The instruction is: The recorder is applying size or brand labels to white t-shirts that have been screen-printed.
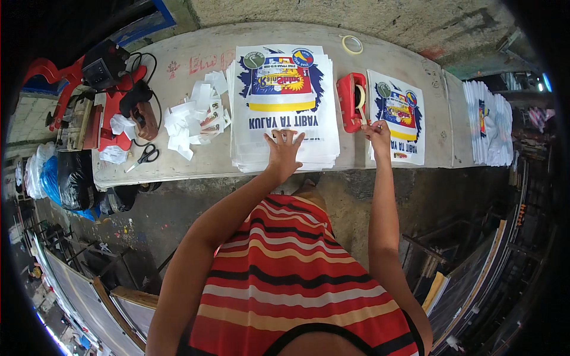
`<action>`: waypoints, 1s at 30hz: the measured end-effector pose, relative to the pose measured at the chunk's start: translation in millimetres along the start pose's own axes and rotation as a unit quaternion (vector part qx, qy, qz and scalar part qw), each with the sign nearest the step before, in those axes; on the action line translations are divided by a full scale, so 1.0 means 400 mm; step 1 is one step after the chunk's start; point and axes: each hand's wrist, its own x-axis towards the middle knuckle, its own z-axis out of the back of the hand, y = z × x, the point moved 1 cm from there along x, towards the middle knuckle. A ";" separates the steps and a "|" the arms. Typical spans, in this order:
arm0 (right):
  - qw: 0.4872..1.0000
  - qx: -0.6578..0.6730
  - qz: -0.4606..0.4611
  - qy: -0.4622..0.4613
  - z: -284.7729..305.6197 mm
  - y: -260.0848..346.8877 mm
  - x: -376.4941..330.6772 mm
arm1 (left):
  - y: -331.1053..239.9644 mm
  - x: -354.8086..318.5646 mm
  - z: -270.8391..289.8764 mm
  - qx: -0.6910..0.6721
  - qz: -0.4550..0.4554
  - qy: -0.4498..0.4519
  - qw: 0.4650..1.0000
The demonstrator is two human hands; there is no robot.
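A tall stack of white printed sheets (330, 133) lies in front of me, its blue, red and yellow print upside down to me. My left hand (285, 154) rests on the near part of that stack, palm down with the fingers spread. To its right stands a red tape dispenser (344, 95) holding a roll of pale tape (358, 98). My right hand (379, 137) is at the dispenser's near end, thumb and fingers pinched on the tape's loose end. Beneath and beside that hand is a lower pile of similar printed sheets (409, 133).
White paper scraps (193, 118) lie left of the tall stack, with scissors (146, 155) near the table edge. A red machine (110, 133) with a black cord stands at far left. A loose tape roll (343, 43) lies at the back; folded white sheets (499, 127) sit far right.
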 end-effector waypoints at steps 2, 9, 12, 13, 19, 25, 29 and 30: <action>0.999 0.026 0.025 0.014 0.019 -0.025 0.015 | -0.002 0.004 0.001 0.004 -0.005 -0.003 1.000; 0.903 -0.401 0.154 -0.012 0.040 -0.067 -0.016 | -0.033 -0.010 -0.001 -0.035 0.065 0.013 0.997; 0.945 -0.299 0.130 0.041 0.058 -0.056 -0.086 | -0.064 -0.001 -0.004 -0.081 0.111 0.037 0.990; 0.943 -0.299 0.134 0.053 0.043 -0.036 -0.100 | -0.069 0.001 0.000 -0.096 0.119 0.041 0.987; 0.954 -0.190 0.174 0.157 -0.155 0.148 -0.147 | -0.079 0.014 0.008 -0.131 0.159 0.073 0.976; 0.899 -0.182 0.141 0.372 -0.485 0.193 -0.155 | -0.078 0.023 0.017 -0.163 0.181 0.122 0.962; 0.832 -0.284 0.224 0.421 -0.640 0.143 -0.171 | -0.076 0.020 0.026 -0.139 0.166 0.172 0.961; 0.807 -0.330 0.196 0.449 -0.659 0.142 -0.177 | -0.075 0.022 0.030 -0.136 0.158 0.208 0.956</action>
